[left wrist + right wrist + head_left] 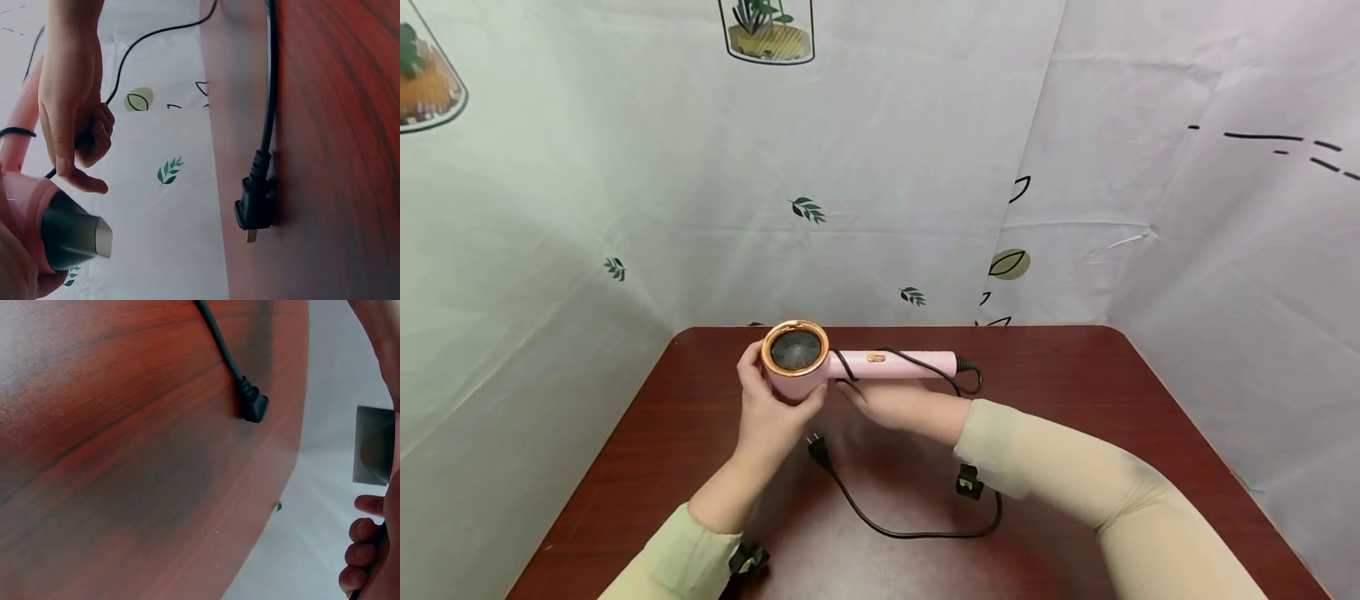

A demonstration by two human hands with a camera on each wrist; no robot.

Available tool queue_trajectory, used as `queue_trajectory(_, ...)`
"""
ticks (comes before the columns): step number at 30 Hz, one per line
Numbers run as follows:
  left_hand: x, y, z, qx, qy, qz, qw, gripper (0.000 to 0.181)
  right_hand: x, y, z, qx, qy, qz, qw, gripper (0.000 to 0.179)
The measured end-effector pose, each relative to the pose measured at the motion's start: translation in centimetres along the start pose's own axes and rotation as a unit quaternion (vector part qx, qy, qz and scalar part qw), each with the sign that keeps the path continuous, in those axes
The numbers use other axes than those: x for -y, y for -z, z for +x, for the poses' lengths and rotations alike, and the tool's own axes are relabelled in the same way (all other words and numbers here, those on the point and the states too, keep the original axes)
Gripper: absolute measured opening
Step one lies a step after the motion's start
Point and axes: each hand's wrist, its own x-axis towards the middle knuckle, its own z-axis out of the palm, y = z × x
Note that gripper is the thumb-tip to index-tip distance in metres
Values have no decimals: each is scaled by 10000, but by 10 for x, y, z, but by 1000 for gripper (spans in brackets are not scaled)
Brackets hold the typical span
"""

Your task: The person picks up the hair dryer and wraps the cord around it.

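A pink hair dryer with a gold-rimmed grille is held above the table, its handle pointing right. My left hand grips the round head from below, fingers on one side and thumb on the other. The black power cord loops around the handle. Behind the handle, my right hand has its fingers curled around part of the cord, as the right wrist view shows. A dark nozzle with a metallic tip projects from the head in the left wrist view. The cord's plug hangs or lies below; I cannot tell which.
Beneath the hands is a dark red wooden table. White printed cloth surrounds its back and sides. A small black wrist device is at the right sleeve, and another is at the left sleeve.
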Motion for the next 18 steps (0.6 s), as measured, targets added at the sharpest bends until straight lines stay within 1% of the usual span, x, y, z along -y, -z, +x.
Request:
queue_trajectory(1,2,-1,1,-16,-56,123,9999,101,0,-3,2,-391,-181,700,9966,46)
queue_trajectory(2,3,-1,1,-24,-102,230,9997,100,0,-6,3,-518,-286,799,9950,45)
queue_trajectory(4,7,-2,2,-48,-123,478,9988,99,1,-10,4,-614,-388,689,9950,44)
queue_trajectory(5,8,-3,3,-54,-113,614,9980,98,1,-12,4,-569,-416,550,9960,44)
queue_trajectory(7,10,-4,3,-79,-71,877,9961,96,3,-13,3,-384,-498,321,9975,43)
queue_trajectory(10,14,-5,4,-137,-69,1305,9913,95,5,-13,3,-6,-583,204,9981,41)
queue_trajectory(12,16,-5,5,-169,-134,1562,9875,95,7,-12,3,254,-690,235,9970,37)
queue_trajectory(14,19,-5,6,-191,-248,1780,9835,95,8,-11,4,515,-776,272,9953,29)
queue_trajectory(18,24,-4,9,-186,-462,2078,9769,96,9,-10,6,936,-923,372,9906,17)
